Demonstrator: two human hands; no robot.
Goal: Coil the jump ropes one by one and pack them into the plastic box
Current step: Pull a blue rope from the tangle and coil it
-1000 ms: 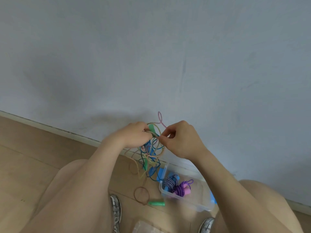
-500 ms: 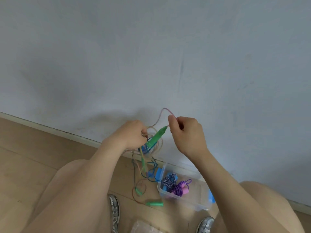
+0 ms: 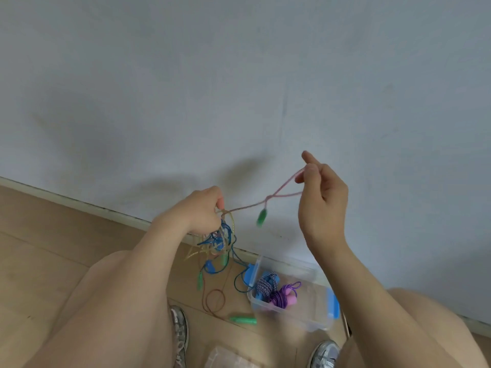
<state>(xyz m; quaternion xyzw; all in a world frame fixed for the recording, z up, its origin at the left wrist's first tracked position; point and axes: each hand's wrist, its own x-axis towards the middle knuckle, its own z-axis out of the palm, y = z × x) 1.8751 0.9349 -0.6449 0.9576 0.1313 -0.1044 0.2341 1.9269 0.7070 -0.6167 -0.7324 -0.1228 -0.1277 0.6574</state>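
A pale wall (image 3: 239,75) fills most of the view and meets a wooden floor (image 3: 39,248) below. The person's bare knees and two shoes (image 3: 180,333) frame the lower edge.

The clear box (image 3: 310,321) stands open on the floor by the wall, between the feet. It holds a blue-white coil (image 3: 264,285) and a purple coil (image 3: 281,297) side by side.

A tangle (image 3: 218,240) of blue, yellow and brown ropes hangs from the left hand (image 3: 202,211) down to the floor, just left of the box. The fingers of that hand are curled round the top of the tangle. The right hand (image 3: 321,197), raised and well apart from the left, pinches a pink rope (image 3: 247,207) between thumb and finger. This rope runs taut between the two hands.

A green handle (image 3: 261,217) dangles blurred from the pink rope. A second handle (image 3: 243,320) lies on the floor near the box.
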